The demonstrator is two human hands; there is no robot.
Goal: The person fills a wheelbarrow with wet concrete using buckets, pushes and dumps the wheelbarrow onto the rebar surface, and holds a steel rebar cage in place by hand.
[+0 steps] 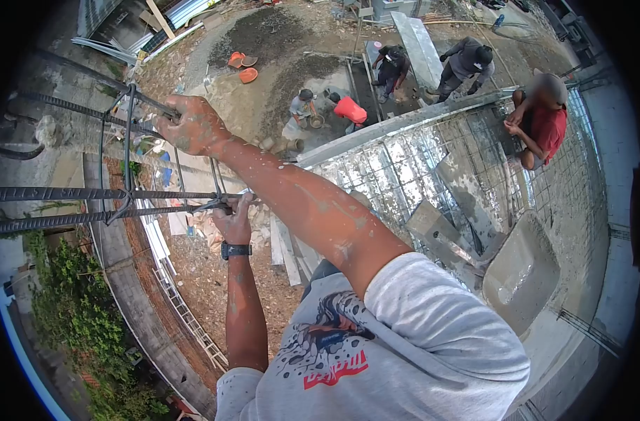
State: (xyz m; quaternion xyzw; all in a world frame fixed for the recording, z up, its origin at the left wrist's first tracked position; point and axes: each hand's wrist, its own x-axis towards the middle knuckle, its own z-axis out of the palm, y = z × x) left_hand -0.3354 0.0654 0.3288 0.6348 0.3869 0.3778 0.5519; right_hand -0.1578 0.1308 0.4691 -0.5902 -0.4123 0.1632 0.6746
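A cage of ribbed steel bars (60,193) with thin square stirrups reaches in from the left edge. My right hand (192,126), spotted with cement, is closed round the end of its upper bar. Below it, my left hand (233,219), with a dark watch at the wrist, is closed on the ends of the lower bars, beside a stirrup. Its fingertips are partly hidden by the steel.
A person in a red shirt (548,130) crouches on the wet slab at right, above a cement-coated wheelbarrow (522,274). Several people work on the ground below, past the slab's edge board (404,125). A ladder (190,319) and bushes (81,309) lie far below at left.
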